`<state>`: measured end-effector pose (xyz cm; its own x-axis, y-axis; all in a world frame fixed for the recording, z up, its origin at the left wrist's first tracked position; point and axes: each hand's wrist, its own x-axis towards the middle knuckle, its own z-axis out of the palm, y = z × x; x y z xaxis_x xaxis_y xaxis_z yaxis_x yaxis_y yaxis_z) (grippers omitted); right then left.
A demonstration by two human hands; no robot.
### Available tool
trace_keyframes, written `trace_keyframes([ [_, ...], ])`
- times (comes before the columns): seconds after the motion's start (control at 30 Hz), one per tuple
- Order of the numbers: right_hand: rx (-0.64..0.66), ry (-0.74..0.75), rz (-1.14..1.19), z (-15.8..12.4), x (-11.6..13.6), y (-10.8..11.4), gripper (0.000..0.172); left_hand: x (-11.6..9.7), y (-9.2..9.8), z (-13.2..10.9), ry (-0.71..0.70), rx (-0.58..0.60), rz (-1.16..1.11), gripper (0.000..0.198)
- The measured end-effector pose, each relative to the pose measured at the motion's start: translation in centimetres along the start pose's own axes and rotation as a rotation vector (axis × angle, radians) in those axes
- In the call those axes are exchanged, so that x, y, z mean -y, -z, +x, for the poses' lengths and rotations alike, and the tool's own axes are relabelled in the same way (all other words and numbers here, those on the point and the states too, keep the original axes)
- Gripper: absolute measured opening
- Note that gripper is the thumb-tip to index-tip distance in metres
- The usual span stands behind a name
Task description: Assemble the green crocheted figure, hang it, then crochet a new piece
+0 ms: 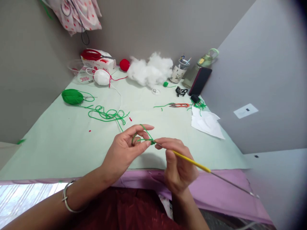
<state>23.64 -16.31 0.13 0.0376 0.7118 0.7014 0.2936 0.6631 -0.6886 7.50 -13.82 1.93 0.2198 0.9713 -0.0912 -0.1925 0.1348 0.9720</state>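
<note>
Between thumb and fingers, my left hand (128,145) pinches a tiny green crochet piece (153,142). Green working yarn (146,131) runs over its raised index finger. A crochet hook (192,161) with a yellow grip and metal ends lies in my right hand (179,163), which is closed round it. The hook's tip meets the green piece, and the fingertips of both hands almost touch there. Beyond my left hand lies a loose tangle of green yarn (105,114). It trails toward a green yarn ball (72,96) on the left.
White stuffing (150,70) lies at the back, beside a red yarn ball (124,65). Orange thread snips (179,105), a black claw clip (181,91) and white paper (206,123) are on the right. A phone (200,81) leans against a bottle (192,75). Red-handled scissors (92,54) rest at back left.
</note>
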Motion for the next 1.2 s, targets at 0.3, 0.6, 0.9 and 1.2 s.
trace_keyframes([
  [0.3,0.101,0.250,-0.364,-0.5,-0.6,0.0,0.031,0.3,-0.6,-0.3,-0.064,-0.071,0.039,0.030],
  [0.6,-0.051,-0.004,-0.101,-0.5,-0.7,-0.4,0.027,-0.3,0.3,0.6,0.243,0.147,-0.414,0.034],
  [0.9,-0.031,-0.141,0.058,0.2,-0.4,-1.2,0.027,0.2,-0.3,0.3,0.123,0.076,-0.253,0.035],
  [1.2,-0.113,-0.172,0.070,0.3,-0.5,-0.5,0.026,0.3,0.0,1.0,0.254,0.134,-0.494,0.024],
])
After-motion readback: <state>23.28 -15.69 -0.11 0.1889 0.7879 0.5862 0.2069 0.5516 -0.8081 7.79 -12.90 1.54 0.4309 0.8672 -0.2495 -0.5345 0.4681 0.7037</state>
